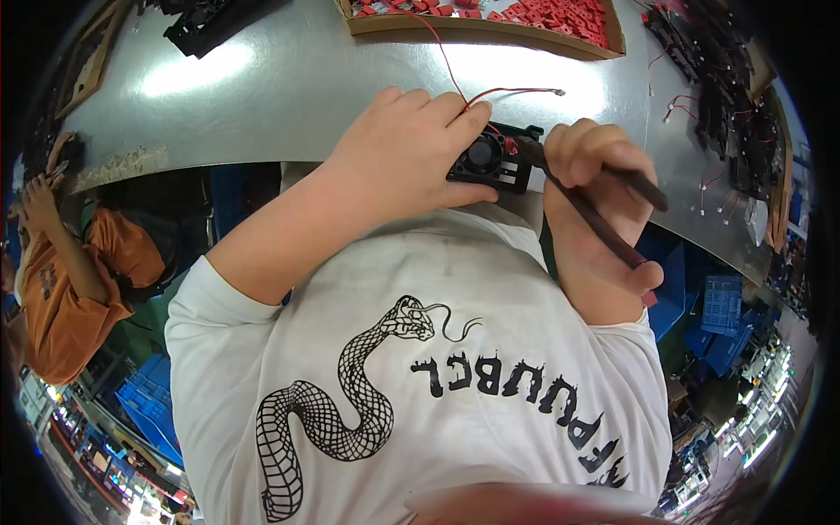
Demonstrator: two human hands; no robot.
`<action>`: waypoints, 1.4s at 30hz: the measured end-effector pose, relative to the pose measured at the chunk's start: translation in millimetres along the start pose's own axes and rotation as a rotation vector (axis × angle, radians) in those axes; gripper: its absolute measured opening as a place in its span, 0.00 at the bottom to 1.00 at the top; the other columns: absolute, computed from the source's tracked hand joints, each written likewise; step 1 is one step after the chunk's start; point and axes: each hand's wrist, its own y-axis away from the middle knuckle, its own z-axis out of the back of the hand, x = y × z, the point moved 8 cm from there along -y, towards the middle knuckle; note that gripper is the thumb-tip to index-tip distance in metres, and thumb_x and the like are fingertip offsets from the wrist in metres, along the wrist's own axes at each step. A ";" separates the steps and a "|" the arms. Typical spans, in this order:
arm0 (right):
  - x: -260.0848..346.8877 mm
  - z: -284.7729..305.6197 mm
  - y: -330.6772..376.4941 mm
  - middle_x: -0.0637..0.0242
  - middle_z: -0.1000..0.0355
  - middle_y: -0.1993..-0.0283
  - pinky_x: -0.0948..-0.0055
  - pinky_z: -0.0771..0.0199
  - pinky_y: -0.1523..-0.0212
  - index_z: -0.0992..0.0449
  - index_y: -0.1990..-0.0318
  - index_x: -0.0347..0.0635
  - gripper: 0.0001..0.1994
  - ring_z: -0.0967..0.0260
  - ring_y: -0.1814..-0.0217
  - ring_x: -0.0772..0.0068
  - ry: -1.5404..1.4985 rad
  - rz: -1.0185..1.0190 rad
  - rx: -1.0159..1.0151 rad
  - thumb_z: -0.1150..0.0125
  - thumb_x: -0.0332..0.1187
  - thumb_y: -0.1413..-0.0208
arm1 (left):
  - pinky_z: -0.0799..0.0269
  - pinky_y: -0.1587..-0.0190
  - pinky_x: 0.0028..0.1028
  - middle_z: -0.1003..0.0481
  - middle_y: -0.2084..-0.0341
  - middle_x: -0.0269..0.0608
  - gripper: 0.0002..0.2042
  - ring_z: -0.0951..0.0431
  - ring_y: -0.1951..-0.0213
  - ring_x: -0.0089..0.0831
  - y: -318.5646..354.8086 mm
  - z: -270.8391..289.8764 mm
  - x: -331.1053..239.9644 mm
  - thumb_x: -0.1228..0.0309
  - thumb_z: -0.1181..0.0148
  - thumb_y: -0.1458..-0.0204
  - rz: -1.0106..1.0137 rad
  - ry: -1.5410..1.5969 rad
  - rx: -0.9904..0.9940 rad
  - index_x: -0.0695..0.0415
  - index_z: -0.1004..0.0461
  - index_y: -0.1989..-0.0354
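Black fan housing (522, 181), upper centre of the frame: we see its long axis run left to right, dipping slightly rightward, its fan side facing up at us and its left end hidden. Largest around it is the metal table (262, 114); we cannot tell whether the housing rests on its near edge. A cardboard tray (490, 35) of red plastic parts (560, 19) sits at the top. The hands are apart: the left hand (416, 144) clamps the housing, thumb along its lower edge, and the right hand (604, 166) is closed around dark pliers (588, 209), whose tip reaches the housing's right part. Smaller still, we find the round fan (481, 156), a red piece (510, 146) by the pliers' tip, and a red-and-black lead (516, 89) trailing rightward.
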 end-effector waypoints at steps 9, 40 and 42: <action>4.0 6.9 -0.7 0.60 0.34 0.54 0.62 0.37 0.49 0.35 0.35 0.33 0.65 0.38 0.53 0.65 -0.060 -0.073 -0.103 0.47 0.88 0.66 | 0.29 0.55 0.36 0.22 0.61 0.40 0.35 0.21 0.61 0.38 -1.4 2.0 1.5 0.45 0.29 0.55 0.023 -0.015 -0.006 0.58 0.26 0.45; 2.5 41.1 -34.6 0.57 0.27 0.47 0.54 0.30 0.43 0.25 0.45 0.44 0.30 0.31 0.44 0.50 1.522 -0.148 0.452 0.24 0.39 0.57 | 0.29 0.43 0.43 0.24 0.44 0.52 0.39 0.23 0.46 0.50 -59.5 179.0 128.1 0.47 0.30 0.51 0.112 -0.792 -0.571 0.57 0.31 0.34; 9.4 80.4 -49.7 0.57 0.27 0.44 0.54 0.31 0.41 0.25 0.45 0.44 0.29 0.32 0.41 0.50 1.539 -0.176 0.312 0.25 0.39 0.57 | 0.31 0.40 0.43 0.26 0.41 0.55 0.38 0.24 0.43 0.51 -50.4 203.2 150.4 0.48 0.33 0.47 0.245 -0.940 -0.618 0.56 0.33 0.31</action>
